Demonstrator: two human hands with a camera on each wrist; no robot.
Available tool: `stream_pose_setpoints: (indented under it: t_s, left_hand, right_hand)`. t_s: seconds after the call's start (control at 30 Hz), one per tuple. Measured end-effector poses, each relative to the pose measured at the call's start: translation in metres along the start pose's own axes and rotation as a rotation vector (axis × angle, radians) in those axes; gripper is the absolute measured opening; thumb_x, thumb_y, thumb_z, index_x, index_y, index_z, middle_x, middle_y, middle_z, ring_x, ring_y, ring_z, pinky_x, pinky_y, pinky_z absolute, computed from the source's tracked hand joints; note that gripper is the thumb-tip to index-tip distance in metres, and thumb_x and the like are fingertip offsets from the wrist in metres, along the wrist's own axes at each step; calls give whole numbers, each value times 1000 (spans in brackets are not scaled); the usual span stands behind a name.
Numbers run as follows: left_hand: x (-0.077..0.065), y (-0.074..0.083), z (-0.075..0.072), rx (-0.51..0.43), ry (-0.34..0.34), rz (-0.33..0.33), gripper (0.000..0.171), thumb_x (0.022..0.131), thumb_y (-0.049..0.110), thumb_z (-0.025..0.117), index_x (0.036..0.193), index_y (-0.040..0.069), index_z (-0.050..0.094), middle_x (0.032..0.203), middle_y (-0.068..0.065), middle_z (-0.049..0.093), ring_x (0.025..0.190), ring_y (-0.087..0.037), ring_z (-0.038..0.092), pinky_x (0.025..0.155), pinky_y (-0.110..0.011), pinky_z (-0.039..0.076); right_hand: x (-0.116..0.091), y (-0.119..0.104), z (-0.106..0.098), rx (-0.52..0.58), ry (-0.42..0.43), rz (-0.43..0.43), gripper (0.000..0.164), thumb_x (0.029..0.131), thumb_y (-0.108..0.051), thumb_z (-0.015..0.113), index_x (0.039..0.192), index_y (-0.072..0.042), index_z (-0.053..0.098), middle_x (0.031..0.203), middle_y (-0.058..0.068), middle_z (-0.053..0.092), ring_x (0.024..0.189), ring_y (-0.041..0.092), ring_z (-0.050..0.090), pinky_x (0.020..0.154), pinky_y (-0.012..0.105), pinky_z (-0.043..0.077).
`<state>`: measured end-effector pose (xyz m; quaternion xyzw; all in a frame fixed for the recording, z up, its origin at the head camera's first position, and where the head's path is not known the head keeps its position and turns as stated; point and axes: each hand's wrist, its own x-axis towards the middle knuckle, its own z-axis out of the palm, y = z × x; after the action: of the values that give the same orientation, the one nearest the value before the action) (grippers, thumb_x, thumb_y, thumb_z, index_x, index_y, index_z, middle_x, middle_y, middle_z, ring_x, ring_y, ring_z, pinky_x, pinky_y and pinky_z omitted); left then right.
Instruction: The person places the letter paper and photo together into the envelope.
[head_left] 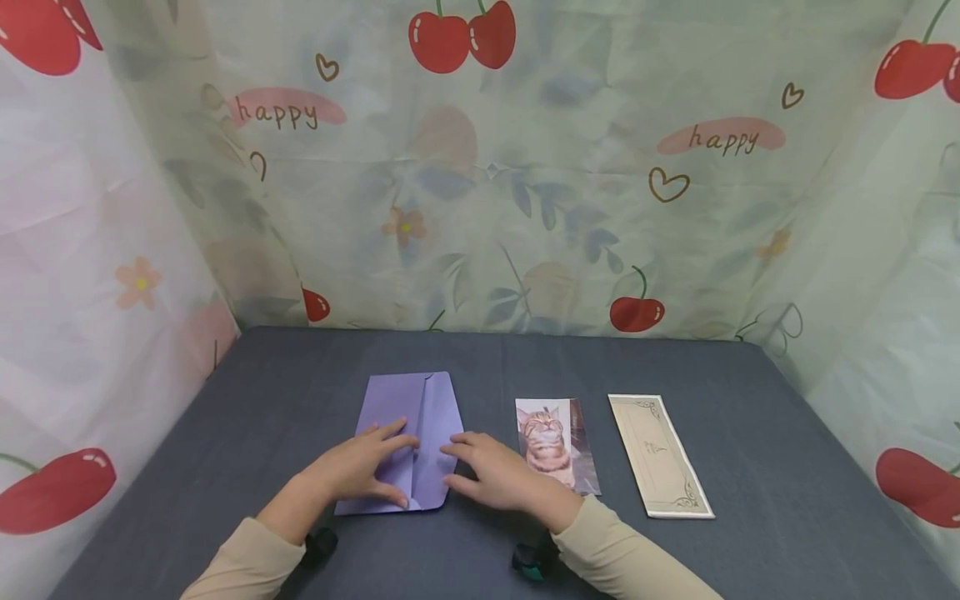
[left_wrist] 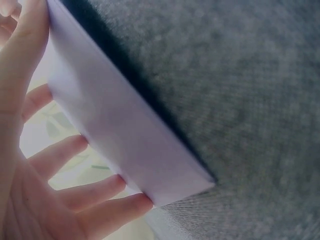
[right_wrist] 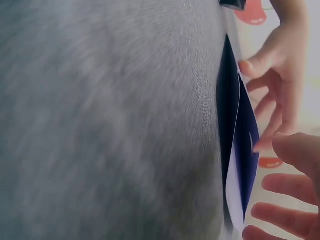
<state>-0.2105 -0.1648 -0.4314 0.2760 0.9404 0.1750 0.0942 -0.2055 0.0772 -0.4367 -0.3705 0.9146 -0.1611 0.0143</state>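
A purple envelope [head_left: 390, 396] lies on the dark table left of the middle, its flap [head_left: 438, 408] unfolded to the right. My left hand [head_left: 352, 467] rests on the envelope's body, fingers spread and fingertips near the opening along the flap. At the flap's right edge my right hand [head_left: 491, 473] has its fingers extended, fingertips over the edge. The left wrist view shows the envelope [left_wrist: 125, 135] flat, with several fingertips of the left hand [left_wrist: 60, 200] along it. In the right wrist view, the envelope [right_wrist: 245, 135] gapes between its layers.
Right of the envelope lies a cat picture card [head_left: 546, 433], partly behind my right forearm. Farther right is a long cream paper [head_left: 656, 458] with ornate corners. Dark wrist devices [head_left: 534, 560] sit under both wrists. A printed curtain [head_left: 487, 167] encloses the table's back and sides.
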Motion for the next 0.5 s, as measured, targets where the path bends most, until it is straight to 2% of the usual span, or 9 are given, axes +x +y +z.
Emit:
stream_pose_setpoints:
  t_s: [0.5]
  left_hand:
    - [-1, 0, 0, -8, 17, 7, 75, 65, 52, 77, 126, 18, 52, 146, -24, 36, 123, -59, 37, 98, -65, 34]
  right_hand:
    - [-26, 35, -11, 104, 216, 44, 34, 89, -24, 62, 116, -4, 62, 114, 9, 65, 109, 23, 60, 94, 40, 47]
